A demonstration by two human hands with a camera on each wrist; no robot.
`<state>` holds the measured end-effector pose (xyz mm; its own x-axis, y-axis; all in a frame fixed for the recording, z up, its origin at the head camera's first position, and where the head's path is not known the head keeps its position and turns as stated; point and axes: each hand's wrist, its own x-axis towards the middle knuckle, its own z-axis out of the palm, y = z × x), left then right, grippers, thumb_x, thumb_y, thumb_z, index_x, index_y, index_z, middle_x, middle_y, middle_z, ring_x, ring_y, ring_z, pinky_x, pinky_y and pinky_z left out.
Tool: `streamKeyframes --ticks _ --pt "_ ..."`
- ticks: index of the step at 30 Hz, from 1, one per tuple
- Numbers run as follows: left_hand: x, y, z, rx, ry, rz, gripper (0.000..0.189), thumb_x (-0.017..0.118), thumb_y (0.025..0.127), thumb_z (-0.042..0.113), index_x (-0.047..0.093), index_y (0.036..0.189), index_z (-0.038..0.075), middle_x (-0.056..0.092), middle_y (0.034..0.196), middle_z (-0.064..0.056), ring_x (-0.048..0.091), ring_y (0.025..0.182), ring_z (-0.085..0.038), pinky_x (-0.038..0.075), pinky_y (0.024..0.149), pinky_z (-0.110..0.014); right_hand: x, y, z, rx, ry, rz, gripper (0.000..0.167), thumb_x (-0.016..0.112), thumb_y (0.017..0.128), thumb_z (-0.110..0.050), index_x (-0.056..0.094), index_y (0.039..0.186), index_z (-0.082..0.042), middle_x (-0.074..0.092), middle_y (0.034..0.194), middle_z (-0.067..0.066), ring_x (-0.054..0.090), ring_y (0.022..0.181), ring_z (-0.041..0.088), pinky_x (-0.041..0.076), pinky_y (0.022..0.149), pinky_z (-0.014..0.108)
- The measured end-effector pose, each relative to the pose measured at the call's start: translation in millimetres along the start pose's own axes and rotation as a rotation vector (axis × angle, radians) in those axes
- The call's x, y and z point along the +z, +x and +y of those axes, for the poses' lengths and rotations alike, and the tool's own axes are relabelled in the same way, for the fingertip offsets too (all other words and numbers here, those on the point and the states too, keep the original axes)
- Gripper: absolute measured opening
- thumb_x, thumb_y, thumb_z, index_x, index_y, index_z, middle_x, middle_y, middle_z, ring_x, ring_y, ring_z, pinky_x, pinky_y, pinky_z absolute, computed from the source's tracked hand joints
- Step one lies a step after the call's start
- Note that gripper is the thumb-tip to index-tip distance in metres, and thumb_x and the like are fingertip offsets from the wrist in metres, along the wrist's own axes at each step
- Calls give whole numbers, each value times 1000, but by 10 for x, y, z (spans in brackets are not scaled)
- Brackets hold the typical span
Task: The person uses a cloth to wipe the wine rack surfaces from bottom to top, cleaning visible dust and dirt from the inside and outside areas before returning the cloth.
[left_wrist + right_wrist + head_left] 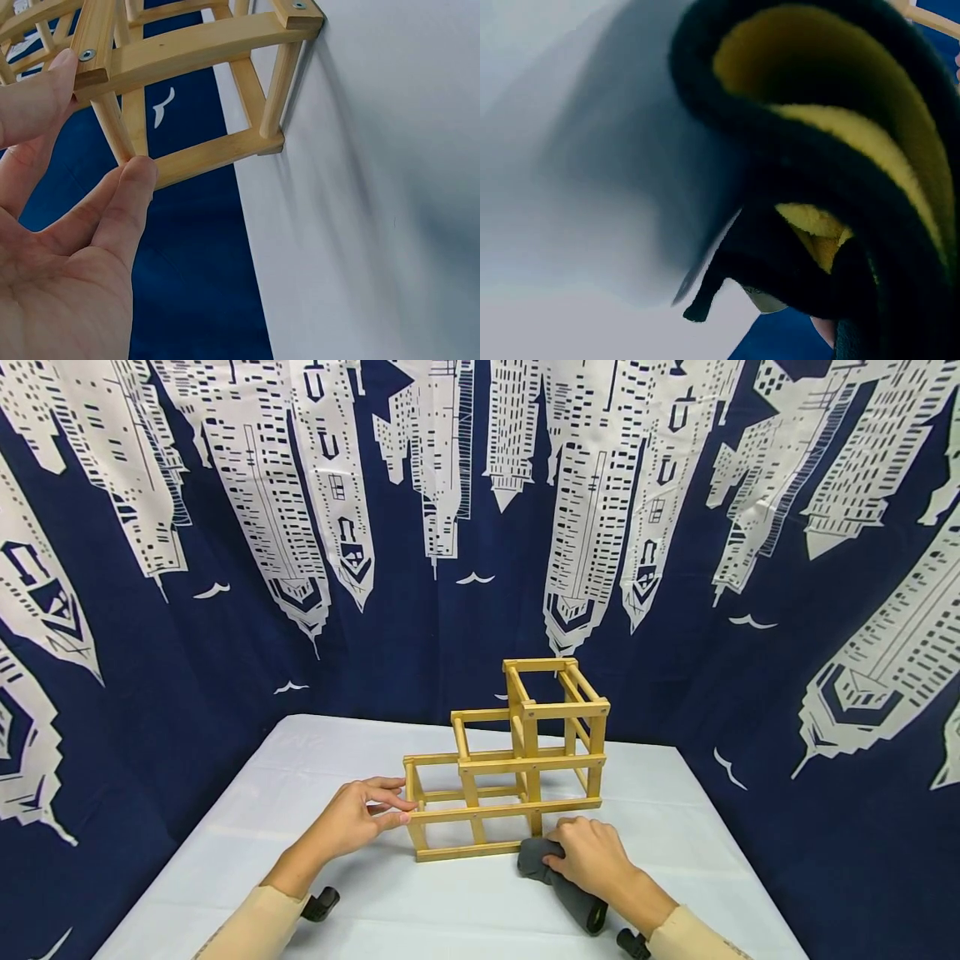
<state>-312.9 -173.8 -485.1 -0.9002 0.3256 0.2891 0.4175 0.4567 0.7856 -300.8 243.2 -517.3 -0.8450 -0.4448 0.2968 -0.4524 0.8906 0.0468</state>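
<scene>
Left hand (360, 817): thumb and fingers (124, 214) slightly bent and spread apart, holding the left end of the wooden frame (498, 767) between them; thumb at a screwed corner, fingertips at the far end of a dowel.

Right hand (592, 856): fingers curled around a dark grey cloth (576, 900), gripping it near its upper end. Cloth is rolled or folded, yellow inside per right wrist view; it lies at the frame's front right, overlapping the lower rail in head view. Contact there: cannot tell.

Frame: stepped, tallest at right, standing on the white tabletop (375, 918).

Further out: beige sleeves (258, 927), black wrist devices (321, 904), navy curtain (405, 668) with white inverted buildings behind.
</scene>
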Motion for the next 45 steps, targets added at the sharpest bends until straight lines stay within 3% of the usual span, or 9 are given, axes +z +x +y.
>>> streamKeyframes --ticks 12,20,22,25,28,30,32,38,45 --pt "18 0 21 -9 -3 -2 14 92 100 11 93 114 6 73 157 -28 66 152 -53 68 112 -49 33 197 -415 -112 139 -9 31 103 91 -34 94 116 -18 90 107 -2 85 93 21 67 67 38" --pt "-13 52 35 11 15 9 11 92 102 12 94 113 10 74 155 -26 68 150 -52 68 111 -55 83 453 -863 -243 140 44 30 99 96 -39 92 120 -22 89 110 -6 84 87 12 58 58 22" --pt "-7 48 31 -6 11 3 13 92 102 15 94 114 9 74 157 -25 67 151 -52 68 112 -55 96 484 -979 -277 140 92 30 97 98 -40 92 121 -22 89 111 -6 84 85 12 60 59 21" --pt "4 39 12 -27 1 -12 16 91 103 18 94 116 10 72 160 -23 64 154 -52 69 113 -53 134 521 -1146 -326 117 266 33 99 96 -42 91 119 -20 89 108 -6 83 79 11 63 62 22" --pt "7 29 7 -38 -3 -28 16 90 104 20 94 117 12 71 162 -23 63 156 -53 69 112 -54 201 552 -1294 -343 19 448 38 103 90 -47 91 116 -21 88 101 -8 79 68 10 63 59 21" --pt "3 23 13 -40 -6 -35 15 90 104 20 94 117 13 70 163 -23 62 156 -54 70 111 -54 240 569 -1374 -328 -57 508 41 105 86 -50 92 113 -23 88 98 -9 77 64 9 61 56 21" --pt "-3 20 16 -37 -6 -40 16 89 105 20 93 118 11 70 163 -24 62 156 -54 70 111 -53 251 580 -1439 -309 -116 490 39 105 86 -53 92 110 -24 88 96 -10 74 60 9 59 51 21" --pt "-37 30 18 -44 2 -29 15 88 106 18 93 119 12 69 165 -22 62 157 -52 69 112 -52 182 662 -1547 -238 -166 292 28 101 91 -52 90 97 -27 79 78 -12 63 49 8 39 40 22" --pt "-28 -19 -42 -38 3 -43 14 85 108 20 93 120 16 66 167 -24 60 158 -54 69 113 -53 155 586 -1492 -215 -76 241 29 98 94 -48 93 109 -25 88 95 -9 73 60 10 49 45 22"
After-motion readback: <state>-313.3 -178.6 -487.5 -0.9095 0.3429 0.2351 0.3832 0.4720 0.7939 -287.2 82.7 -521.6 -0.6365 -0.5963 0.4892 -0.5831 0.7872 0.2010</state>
